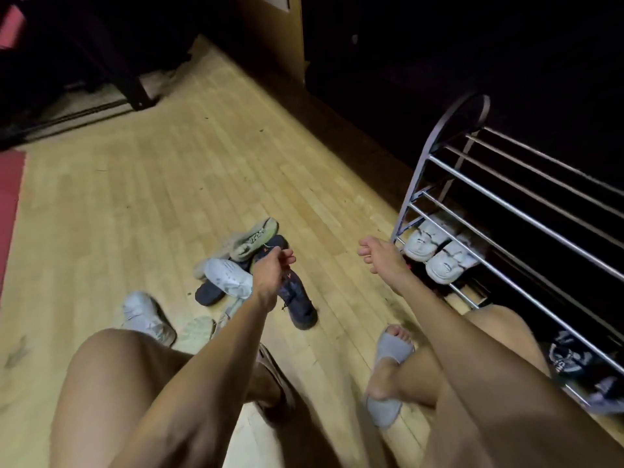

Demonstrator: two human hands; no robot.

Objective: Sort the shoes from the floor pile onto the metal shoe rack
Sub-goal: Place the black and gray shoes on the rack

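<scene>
A pile of shoes lies on the wooden floor: a beige sneaker [253, 236], a white sneaker [228, 275], a navy shoe [300, 300] and a dark slipper [207, 293]. Another white sneaker [145, 315] sits by my left knee. My left hand [271, 270] hovers over the navy shoe's collar with its fingers curled together; whether it grips the shoe is unclear. My right hand [376, 255] is held out empty, fingers apart, just left of the metal shoe rack [506, 211]. A white pair [435, 253] rests on a lower shelf, and dark shoes [567, 359] sit further right.
I crouch with a grey slide [388, 363] on my right foot. A red mat [10, 204] lies at the left edge. Dark furniture [101, 62] stands at the back left, a wooden panel [277, 35] behind, and a dark wall runs behind the rack.
</scene>
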